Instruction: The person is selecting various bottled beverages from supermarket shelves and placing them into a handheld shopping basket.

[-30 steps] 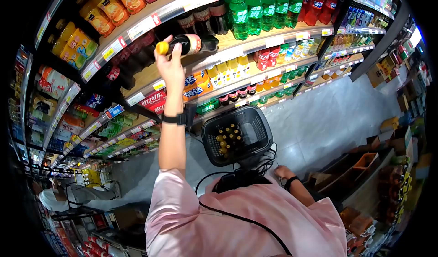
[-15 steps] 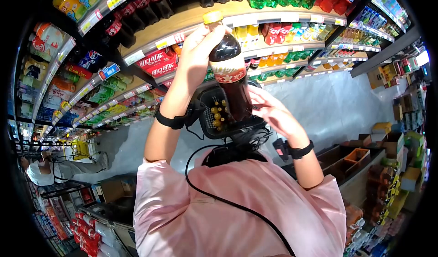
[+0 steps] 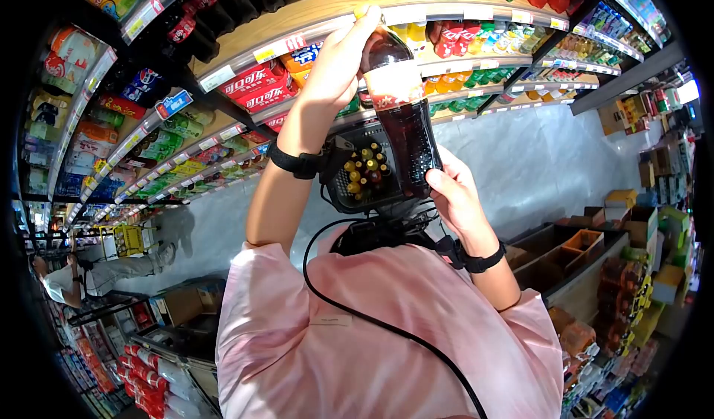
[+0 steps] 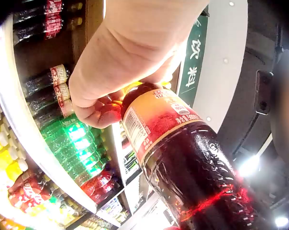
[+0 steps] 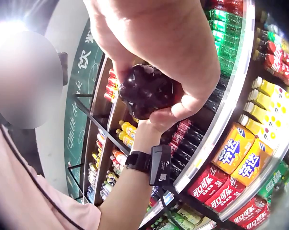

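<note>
A large soft-drink bottle (image 3: 410, 133) of dark liquid, with a yellow cap and a cream and red label, is held upright-slanting in front of the chest. My left hand (image 3: 332, 73) grips it by the neck and cap. Lower down, my right hand (image 3: 457, 194) holds the base, thumb on the near side. In the right wrist view the lobed bottom of the bottle (image 5: 147, 91) sits within the curled fingers. The left wrist view shows the label and the dark body sloping away below the left hand (image 4: 135, 57).
Behind the bottle is a black basket (image 3: 361, 138) with several yellow-capped bottles (image 3: 364, 172) inside. Drink shelves (image 3: 297, 25) curve across the front and left. Cartons (image 3: 587, 244) stand at the right. Another person (image 3: 67, 281) is at the far left. A black cable (image 3: 387, 337) crosses the pink shirt.
The bottle came away from the shelf in the left hand, down and right to the chest. The right hand rose from the side and took hold of its base.
</note>
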`<state>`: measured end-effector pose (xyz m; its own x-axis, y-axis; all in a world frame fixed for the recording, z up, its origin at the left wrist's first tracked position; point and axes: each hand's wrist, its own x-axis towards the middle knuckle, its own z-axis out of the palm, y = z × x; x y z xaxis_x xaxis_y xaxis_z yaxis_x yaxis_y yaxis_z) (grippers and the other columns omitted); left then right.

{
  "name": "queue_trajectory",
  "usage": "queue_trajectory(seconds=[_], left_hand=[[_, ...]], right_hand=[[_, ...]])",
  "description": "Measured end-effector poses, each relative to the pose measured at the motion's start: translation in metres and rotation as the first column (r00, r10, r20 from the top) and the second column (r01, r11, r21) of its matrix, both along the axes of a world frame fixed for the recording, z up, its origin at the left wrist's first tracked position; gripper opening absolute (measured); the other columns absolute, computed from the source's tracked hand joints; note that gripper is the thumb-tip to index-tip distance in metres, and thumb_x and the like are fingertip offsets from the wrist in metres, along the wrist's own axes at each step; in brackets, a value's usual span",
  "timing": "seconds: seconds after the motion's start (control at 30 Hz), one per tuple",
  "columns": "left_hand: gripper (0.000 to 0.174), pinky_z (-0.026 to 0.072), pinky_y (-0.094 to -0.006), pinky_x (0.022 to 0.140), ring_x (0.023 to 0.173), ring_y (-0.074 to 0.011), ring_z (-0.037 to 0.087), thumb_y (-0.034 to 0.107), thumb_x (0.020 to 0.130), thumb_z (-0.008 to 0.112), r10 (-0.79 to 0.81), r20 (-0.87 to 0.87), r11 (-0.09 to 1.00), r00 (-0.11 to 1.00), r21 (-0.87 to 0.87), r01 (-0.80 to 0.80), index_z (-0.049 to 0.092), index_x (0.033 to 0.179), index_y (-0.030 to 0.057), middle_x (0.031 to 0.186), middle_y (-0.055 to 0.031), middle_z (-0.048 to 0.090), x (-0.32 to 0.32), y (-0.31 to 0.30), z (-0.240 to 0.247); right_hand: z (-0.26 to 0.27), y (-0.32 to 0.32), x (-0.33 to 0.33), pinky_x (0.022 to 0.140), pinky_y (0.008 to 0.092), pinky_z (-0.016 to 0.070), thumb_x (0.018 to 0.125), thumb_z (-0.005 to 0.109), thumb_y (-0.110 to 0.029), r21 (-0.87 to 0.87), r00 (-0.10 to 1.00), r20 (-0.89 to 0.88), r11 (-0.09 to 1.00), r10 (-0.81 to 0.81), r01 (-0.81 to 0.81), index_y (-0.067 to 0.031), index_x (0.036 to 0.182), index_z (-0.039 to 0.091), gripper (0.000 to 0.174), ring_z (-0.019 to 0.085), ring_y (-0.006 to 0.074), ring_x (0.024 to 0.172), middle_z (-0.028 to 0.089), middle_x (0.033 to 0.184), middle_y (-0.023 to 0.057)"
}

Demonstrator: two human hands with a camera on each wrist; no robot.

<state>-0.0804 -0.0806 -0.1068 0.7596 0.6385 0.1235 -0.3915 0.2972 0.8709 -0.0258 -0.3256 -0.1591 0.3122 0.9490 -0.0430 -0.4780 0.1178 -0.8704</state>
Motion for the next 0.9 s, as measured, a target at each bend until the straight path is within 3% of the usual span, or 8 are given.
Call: queue_trajectory(seconds=[0.17,0.23,0.37,0.5,0.6,0.63,0.73,0.9], left_hand=[[0.038,0.0527,-0.0257,0.080,0.089,-0.0103,0.063,0.036,0.103,0.060,0.008,0.065,0.998,0.998,-0.056,-0.005,0.067,0.112,0.0002,0.099,-0.0047,0.069,-0.002,-0.010,0.006],[0.037,0.0542,-0.0271,0.079,0.089,-0.0106,0.064,0.036,0.103,0.060,0.000,0.123,0.995,0.992,-0.100,0.012,0.067,0.111,0.0007,0.099,-0.0056,0.070,-0.004,-0.010,0.008],[0.040,0.0575,-0.0323,0.077,0.087,-0.0144,0.066,0.041,0.102,0.060,-0.095,0.120,0.993,0.988,-0.063,0.103,0.066,0.109,0.0019,0.099,-0.0074,0.068,-0.008,0.001,-0.009],[0.059,0.0590,-0.0354,0.073,0.085,-0.0176,0.067,0.060,0.099,0.054,0.014,0.178,0.975,0.984,-0.222,0.026,0.064,0.110,0.0035,0.095,-0.0060,0.066,-0.012,-0.004,-0.008],[0.061,0.0548,-0.0334,0.067,0.080,-0.0194,0.063,0.066,0.096,0.051,-0.200,0.512,0.887,0.835,-0.266,0.376,0.063,0.105,0.0071,0.085,-0.0050,0.059,0.000,0.020,-0.033],[0.059,0.0466,-0.0319,0.072,0.080,-0.0190,0.048,0.063,0.091,0.063,-0.252,0.645,0.794,0.721,-0.288,0.535,0.062,0.099,0.0046,0.085,-0.0056,0.051,0.006,0.019,-0.030],[0.058,0.0435,-0.0295,0.072,0.078,-0.0178,0.047,0.060,0.085,0.073,-0.155,0.753,0.699,0.640,-0.374,0.609,0.064,0.092,0.0034,0.081,-0.0058,0.051,0.016,0.017,-0.031],[0.057,0.0423,-0.0299,0.074,0.080,-0.0180,0.046,0.060,0.086,0.072,-0.205,0.778,0.704,0.594,-0.304,0.642,0.063,0.095,0.0040,0.085,-0.0058,0.051,0.019,0.015,-0.034]], right_hand=[[-0.006,0.000,-0.008,0.084,0.0329,0.0553,0.093,0.067,-0.023,0.049,1.000,-0.026,0.999,0.003,-0.002,0.0016,0.149,0.039,0.067,0.065,0.0164,0.105,0.064,0.122,0.0096],[-0.004,0.000,-0.015,0.085,0.0348,0.0557,0.093,0.058,-0.008,0.078,0.974,-0.127,0.981,0.186,-0.177,-0.0029,0.156,0.026,0.071,0.064,0.0191,0.107,0.060,0.126,0.0117],[0.002,0.001,-0.033,0.098,0.0326,0.0476,0.084,0.058,0.014,-0.040,0.992,0.086,0.995,0.095,-0.092,-0.0060,0.158,0.022,0.084,0.050,0.0175,0.129,0.045,0.142,0.0085],[0.019,-0.007,-0.030,0.102,0.0338,0.0447,0.080,0.062,0.015,0.037,0.990,0.134,0.998,0.048,-0.053,-0.0038,0.159,0.020,0.092,0.045,0.0187,0.135,0.043,0.145,0.0085],[0.027,-0.020,-0.028,0.099,0.0365,0.0474,0.067,0.073,0.012,0.051,0.854,0.512,0.990,0.090,-0.135,-0.0031,0.161,0.018,0.110,0.051,0.0247,0.124,0.042,0.144,0.0147],[0.025,-0.020,-0.035,0.097,0.0386,0.0490,0.066,0.075,0.009,0.138,0.899,0.429,0.978,0.084,-0.158,0.0003,0.160,0.020,0.109,0.053,0.0277,0.118,0.040,0.143,0.0173],[0.025,-0.022,-0.040,0.098,0.0402,0.0488,0.066,0.076,0.006,0.162,0.888,0.446,0.967,0.106,-0.197,0.0038,0.159,0.020,0.108,0.053,0.0292,0.118,0.041,0.143,0.0187],[0.018,-0.025,-0.035,0.098,0.0400,0.0486,0.069,0.076,0.003,0.127,0.870,0.480,0.971,0.117,-0.201,0.0048,0.158,0.018,0.106,0.054,0.0285,0.122,0.043,0.144,0.0189]])
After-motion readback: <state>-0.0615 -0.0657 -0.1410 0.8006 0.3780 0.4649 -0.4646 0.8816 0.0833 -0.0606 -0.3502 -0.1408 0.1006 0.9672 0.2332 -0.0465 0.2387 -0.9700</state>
